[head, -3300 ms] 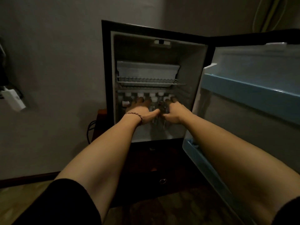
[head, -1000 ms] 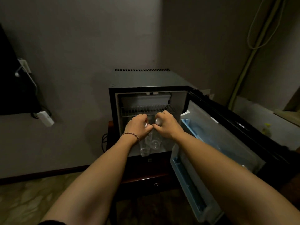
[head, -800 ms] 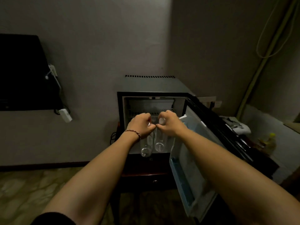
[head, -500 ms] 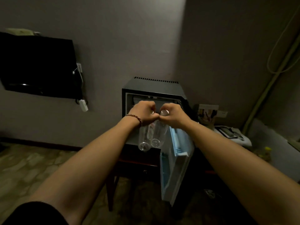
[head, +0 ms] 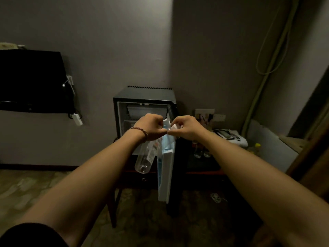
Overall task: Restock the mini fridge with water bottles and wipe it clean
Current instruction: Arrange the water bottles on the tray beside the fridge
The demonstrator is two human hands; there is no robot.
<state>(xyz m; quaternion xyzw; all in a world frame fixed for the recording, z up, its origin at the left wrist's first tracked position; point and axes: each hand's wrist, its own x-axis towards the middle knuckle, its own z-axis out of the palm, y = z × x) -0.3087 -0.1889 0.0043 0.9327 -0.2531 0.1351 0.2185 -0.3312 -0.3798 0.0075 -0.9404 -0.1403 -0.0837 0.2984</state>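
The black mini fridge (head: 144, 95) stands on a dark low table against the wall, and its white-lined door (head: 166, 175) hangs open edge-on toward me. My left hand (head: 151, 127) grips a clear water bottle (head: 144, 158) by the neck, and the bottle hangs down in front of the fridge opening. My right hand (head: 185, 127) pinches a white bottle cap (head: 173, 127); its bottle body is hidden by hand and forearm. Two clear bottles (head: 202, 152) show below my right wrist; I cannot tell whether they hang from that hand or stand on the table.
A black TV (head: 30, 82) is mounted on the left wall with a white adapter (head: 77, 119) dangling under it. Right of the fridge lie a white device (head: 231, 138) and a yellow-capped bottle (head: 256, 146). A pipe (head: 256, 97) runs up the right wall.
Both hands came out of the fridge holding bottles by the necks, and my view drew back and rose. The door now appears edge-on instead of wide open.
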